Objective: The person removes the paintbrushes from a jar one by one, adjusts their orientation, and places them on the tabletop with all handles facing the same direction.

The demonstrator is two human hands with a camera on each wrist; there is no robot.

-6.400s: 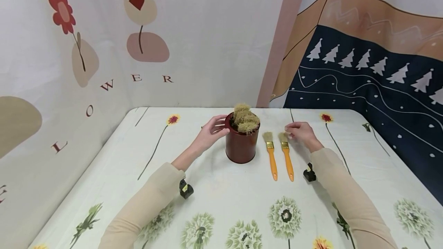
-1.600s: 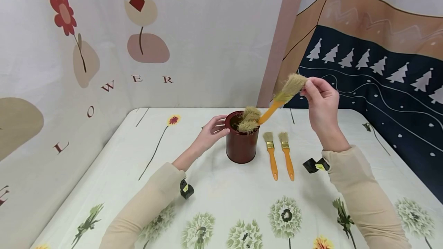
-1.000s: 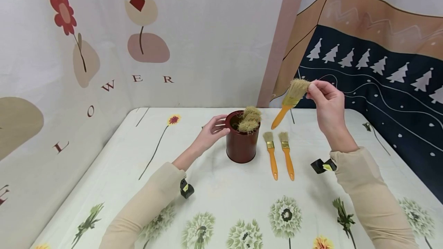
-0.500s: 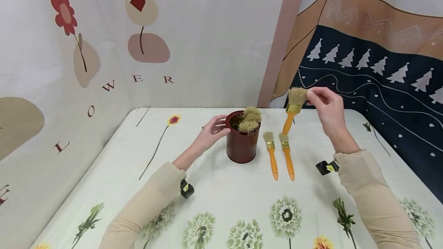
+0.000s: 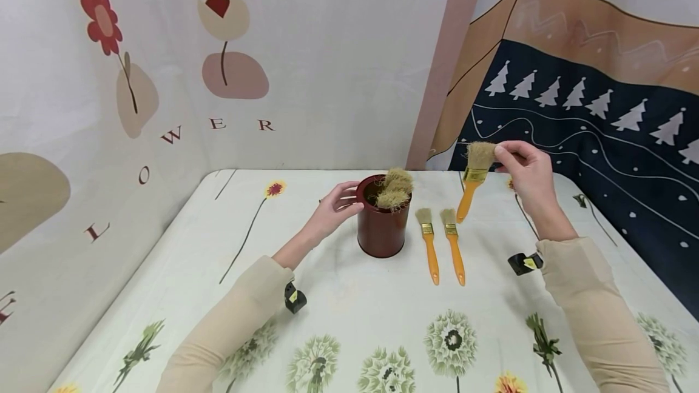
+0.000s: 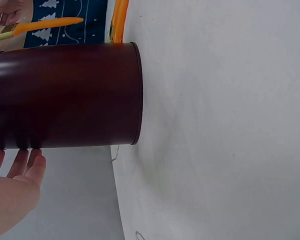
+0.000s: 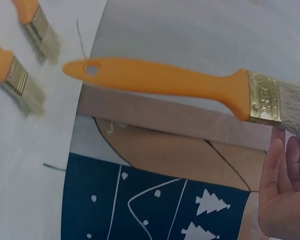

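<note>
A dark red can (image 5: 382, 232) stands upright on the cloth, with tufted pale bristles (image 5: 395, 184) sticking out at its right rim. My left hand (image 5: 334, 204) rests its fingertips against the can's left side near the top; in the left wrist view those fingers (image 6: 36, 170) meet the can wall without wrapping it. Off the table to the can's right, my right hand (image 5: 526, 171) pinches a paintbrush (image 5: 474, 181) by its bristles, orange handle hanging down and slightly left. The right wrist view shows its gold ferrule (image 7: 265, 97). Below lie two smaller paintbrushes (image 5: 429, 250), side by side.
A white floral cloth (image 5: 327, 296) covers the table. Behind it hangs a pale printed backdrop (image 5: 327, 47), with a dark tree-patterned part (image 5: 573, 120) at the right. The second small paintbrush (image 5: 454, 253) lies nearest the right arm.
The right hand reached from the table up to the can and drew the larger paintbrush out of it, then carried it right and lower, its handle swinging downward. The left hand stays at the can.
</note>
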